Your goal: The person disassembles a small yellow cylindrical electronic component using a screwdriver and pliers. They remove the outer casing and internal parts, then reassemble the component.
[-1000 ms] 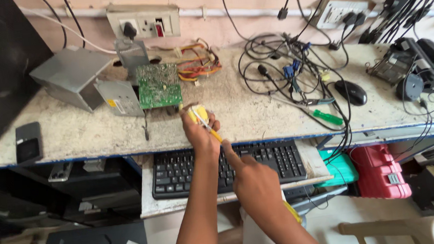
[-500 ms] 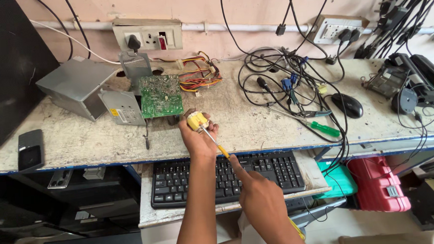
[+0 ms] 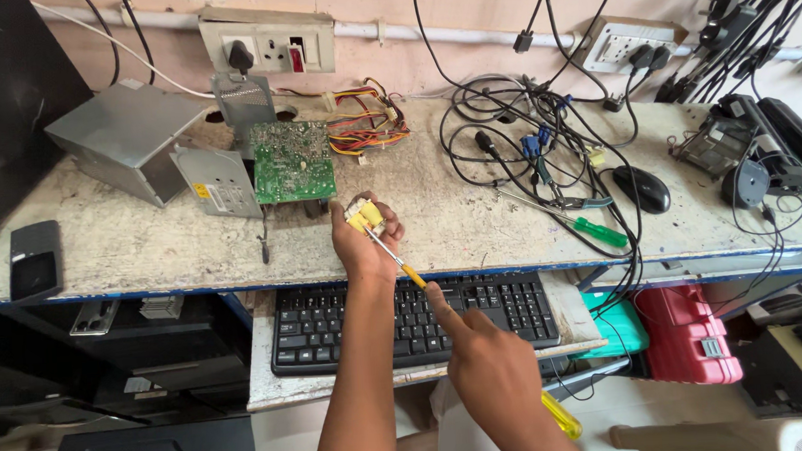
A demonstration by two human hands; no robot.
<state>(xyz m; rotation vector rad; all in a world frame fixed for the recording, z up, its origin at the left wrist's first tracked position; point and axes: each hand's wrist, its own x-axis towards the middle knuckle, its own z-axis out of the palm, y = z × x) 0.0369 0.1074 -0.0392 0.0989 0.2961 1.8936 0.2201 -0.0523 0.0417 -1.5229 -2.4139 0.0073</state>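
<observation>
Transformer (image 3: 365, 215), small, yellow and pale, held up in left hand (image 3: 364, 246) just above front edge of worktop (image 3: 437, 224), fingers clamped round it. Screwdriver (image 3: 480, 331) with thin metal shaft and yellow handle gripped in right hand (image 3: 487, 377), fingers closed on handle, forefinger stretched along shaft, tip set against underside of transformer. Judged from this: part already off green circuit board (image 3: 292, 161) and free in hand, being picked at or pried with tip; cannot tell how much remains, nothing visibly separated from it yet. Board lying flat on worktop behind hand, beside opened grey metal power supply case (image 3: 127, 139) and its loose lid (image 3: 218, 180), with bundle of coloured wires (image 3: 368, 126) trailing just to right. Further right, tangle of black cables (image 3: 524, 137), second screwdriver with green handle (image 3: 598, 232), black mouse (image 3: 641, 188). Black phone-like device (image 3: 35, 261) near left edge. Black keyboard (image 3: 406, 317) on pull-out tray directly under both hands. Wall socket strip (image 3: 268, 45) behind. Nothing between hands and transformer; cable tangle close by on right, well apart from working spot.
</observation>
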